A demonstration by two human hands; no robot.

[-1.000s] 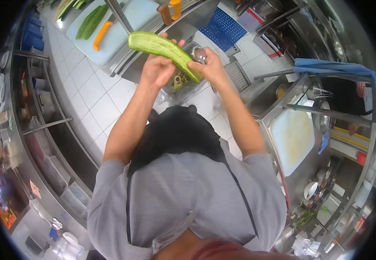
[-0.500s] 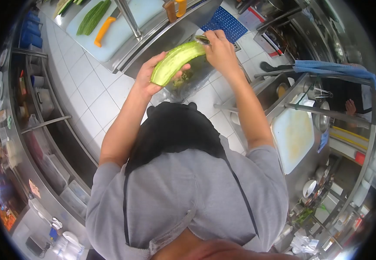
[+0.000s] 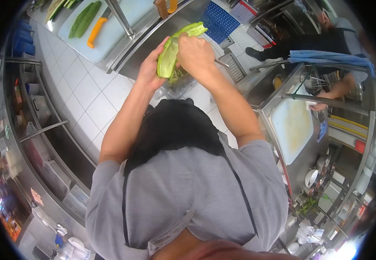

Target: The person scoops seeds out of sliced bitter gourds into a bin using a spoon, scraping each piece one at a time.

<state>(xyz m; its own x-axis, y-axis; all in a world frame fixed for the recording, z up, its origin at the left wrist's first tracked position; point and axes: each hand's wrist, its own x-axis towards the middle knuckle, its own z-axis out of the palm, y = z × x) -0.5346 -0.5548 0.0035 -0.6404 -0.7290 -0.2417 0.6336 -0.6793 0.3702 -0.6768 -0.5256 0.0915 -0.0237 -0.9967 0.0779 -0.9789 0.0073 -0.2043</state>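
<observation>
My left hand (image 3: pixel 150 69) is wrapped around the lower end of a halved green gourd (image 3: pixel 166 64), its pale hollowed inside facing up. My right hand (image 3: pixel 194 54) lies over the middle of the gourd, closed on what looks like a metal spoon (image 3: pixel 222 63). Only the thin handle sticks out past the fist; the working end is hidden. Below the gourd is a clear plastic bag (image 3: pixel 170 90) with green scraps in it.
A cutting board (image 3: pixel 105 47) ahead bears long green vegetables (image 3: pixel 84 19) and an orange-handled knife (image 3: pixel 94 32). A metal rail crosses it. At right stand a second board (image 3: pixel 292 125) and a blue cloth (image 3: pixel 326 56); a co-worker's hand (image 3: pixel 322 102) reaches in there.
My right hand has moved from the gourd's far end down and left over its middle. The gourd is turned more upright. At right, a co-worker has come further into view.
</observation>
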